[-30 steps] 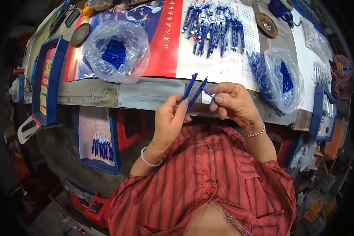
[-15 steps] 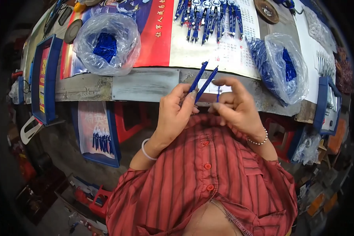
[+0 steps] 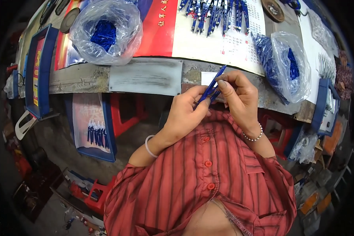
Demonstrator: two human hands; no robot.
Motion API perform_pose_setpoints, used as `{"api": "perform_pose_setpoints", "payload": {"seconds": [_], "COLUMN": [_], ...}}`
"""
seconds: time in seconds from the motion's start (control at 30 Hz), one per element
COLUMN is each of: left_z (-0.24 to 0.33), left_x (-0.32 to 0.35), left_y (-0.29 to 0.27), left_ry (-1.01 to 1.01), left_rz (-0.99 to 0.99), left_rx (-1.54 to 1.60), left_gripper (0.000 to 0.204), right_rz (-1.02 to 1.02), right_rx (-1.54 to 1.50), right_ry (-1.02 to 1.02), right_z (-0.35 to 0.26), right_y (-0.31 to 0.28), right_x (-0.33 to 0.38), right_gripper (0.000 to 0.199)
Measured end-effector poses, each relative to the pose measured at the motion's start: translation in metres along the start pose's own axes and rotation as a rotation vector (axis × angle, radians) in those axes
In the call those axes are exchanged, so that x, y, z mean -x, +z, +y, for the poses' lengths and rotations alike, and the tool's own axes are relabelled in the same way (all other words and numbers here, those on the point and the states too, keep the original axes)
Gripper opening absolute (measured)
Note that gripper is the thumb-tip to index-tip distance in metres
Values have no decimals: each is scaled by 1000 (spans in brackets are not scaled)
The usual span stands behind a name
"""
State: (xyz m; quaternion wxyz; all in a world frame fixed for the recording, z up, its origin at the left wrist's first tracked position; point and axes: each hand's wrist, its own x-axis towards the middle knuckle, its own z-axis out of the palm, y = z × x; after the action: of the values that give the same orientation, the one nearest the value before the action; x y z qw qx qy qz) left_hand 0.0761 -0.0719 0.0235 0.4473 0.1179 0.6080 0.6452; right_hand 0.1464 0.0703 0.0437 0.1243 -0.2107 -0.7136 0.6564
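Since the left hand [image 3: 188,112] is clamped around the slim blue parts [image 3: 212,85] a bit above and right of center, tips pointing up the frame, I'd guess it's basically a vise so the right hand [image 3: 240,98] can fiddle near the upper end. That one has its thumb and curled forefinger close together there, but I can't tell if they're pinching anything. A clear bag [image 3: 126,49] at upper left and a second bag [image 3: 303,86] at upper right gape open, probably for easy grabbing.
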Motion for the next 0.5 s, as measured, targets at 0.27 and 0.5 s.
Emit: {"api": "perform_pose_setpoints", "payload": {"seconds": [0.27,0.5], "left_z": [-1,1], "left_x": [-1,2], "left_y": [0,0], "left_ry": [48,168], "left_rz": [35,91], "left_rx": [-85,-70], "left_gripper": [22,21], "right_rz": [34,297], "right_rx": [3,-212], "right_ry": [41,-227], "right_z": [5,15], "right_y": [9,12], "right_x": [0,4], "right_gripper": [11,52]}}
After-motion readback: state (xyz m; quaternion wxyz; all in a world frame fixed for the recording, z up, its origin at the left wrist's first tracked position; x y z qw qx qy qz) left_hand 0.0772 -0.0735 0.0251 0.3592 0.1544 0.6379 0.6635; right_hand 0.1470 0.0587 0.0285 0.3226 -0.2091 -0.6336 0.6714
